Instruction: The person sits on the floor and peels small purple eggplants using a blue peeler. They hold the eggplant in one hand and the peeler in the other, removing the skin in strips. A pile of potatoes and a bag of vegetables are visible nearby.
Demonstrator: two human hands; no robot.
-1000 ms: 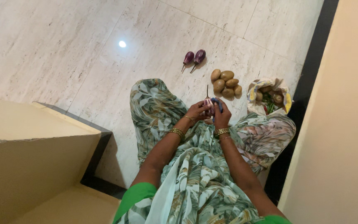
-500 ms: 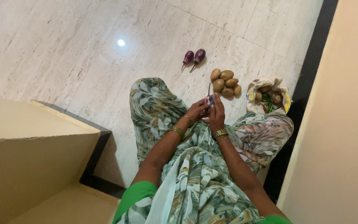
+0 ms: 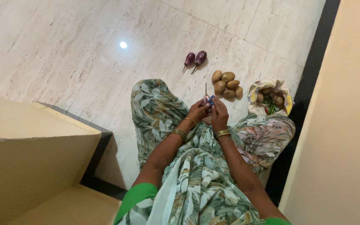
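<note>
I sit on the floor with my knees spread under a leaf-patterned green cloth. My left hand [image 3: 197,111] holds a small purple eggplant [image 3: 206,99] by its body, stem pointing up. My right hand [image 3: 219,113] is closed on a small blue-handled tool [image 3: 211,99], pressed against the eggplant. Both wrists wear gold bangles. The blade or working end of the tool is hidden between my fingers.
Two more purple eggplants [image 3: 195,58] lie on the marble floor ahead. A pile of several potatoes [image 3: 226,83] sits to their right. A cloth bag [image 3: 271,96] with vegetables stands by my right knee. A beige step [image 3: 30,141] is at left, a wall [image 3: 346,125] at right.
My right hand has shifted from lower beside the eggplant up against it, and the eggplant has turned slightly in my left hand. The rest has not moved.
</note>
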